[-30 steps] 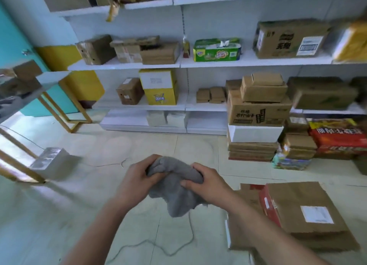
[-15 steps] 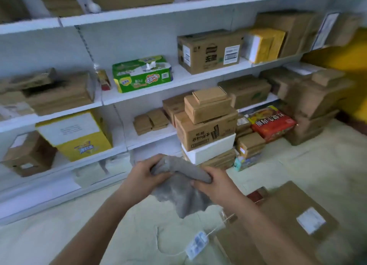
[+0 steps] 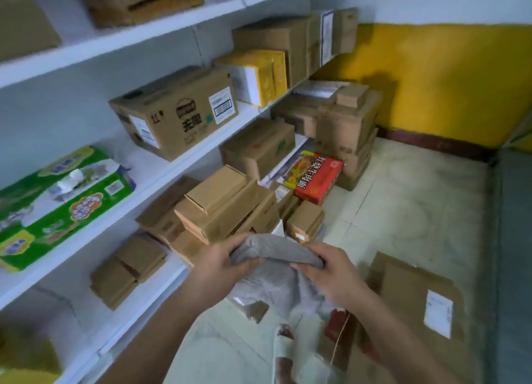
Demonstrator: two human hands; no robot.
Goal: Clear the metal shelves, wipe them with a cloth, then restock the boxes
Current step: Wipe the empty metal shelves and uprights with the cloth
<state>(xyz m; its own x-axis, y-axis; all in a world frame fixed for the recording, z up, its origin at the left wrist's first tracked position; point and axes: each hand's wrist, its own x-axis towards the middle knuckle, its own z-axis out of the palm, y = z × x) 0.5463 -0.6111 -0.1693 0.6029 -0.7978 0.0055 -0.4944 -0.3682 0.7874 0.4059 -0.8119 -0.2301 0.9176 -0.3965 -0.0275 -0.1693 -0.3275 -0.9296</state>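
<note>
White metal shelves [image 3: 172, 170] run along the left, most tiers loaded with boxes. On the middle tier a big brown printed carton [image 3: 178, 113] sits near the front edge, and a green tissue pack [image 3: 63, 208] lies well apart to its left. On the floor against the lower tiers stands a stack of cardboard boxes [image 3: 227, 208], with a red noodle carton [image 3: 316, 176] just beyond it. A flat labelled parcel [image 3: 414, 297] lies on the floor at right. The grey cloth [image 3: 276, 274] hangs bunched in mid-air in front of the stack, held between both hands. The left hand [image 3: 218, 265] and right hand [image 3: 331, 271] each curl fingers around its top edge. Below, blurred, is what looks like a sandalled foot [image 3: 283, 346].
</note>
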